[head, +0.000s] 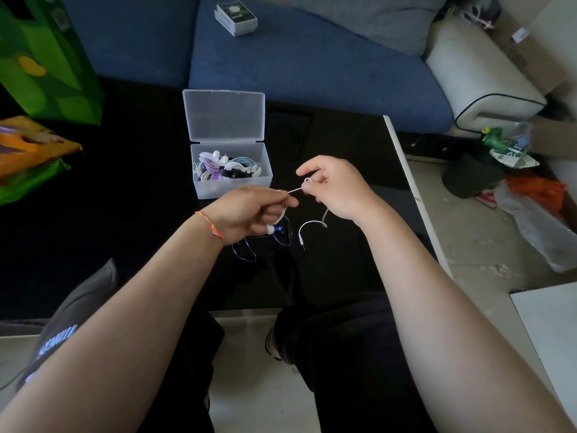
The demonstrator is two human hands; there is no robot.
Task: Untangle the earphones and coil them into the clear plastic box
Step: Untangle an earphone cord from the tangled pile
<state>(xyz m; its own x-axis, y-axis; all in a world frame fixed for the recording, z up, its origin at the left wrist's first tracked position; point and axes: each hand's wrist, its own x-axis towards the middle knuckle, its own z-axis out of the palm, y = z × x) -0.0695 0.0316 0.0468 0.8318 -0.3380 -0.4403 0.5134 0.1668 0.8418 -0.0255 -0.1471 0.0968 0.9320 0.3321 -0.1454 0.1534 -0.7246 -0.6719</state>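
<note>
Together, both hands pinch one white earphone cable (295,190) stretched taut between them above the black table (343,145); the left hand (249,210) grips it with thumb and fingers, a white earbud (270,229) hanging just beneath; the right hand (335,185) holds a small loop at its fingertips, and the cable's tail curls down below it to the plug (302,242); blue earphones (281,235) lie on the table under the left hand; beyond both hands stands the clear plastic box (231,185), lid open, holding coiled earphones.
</note>
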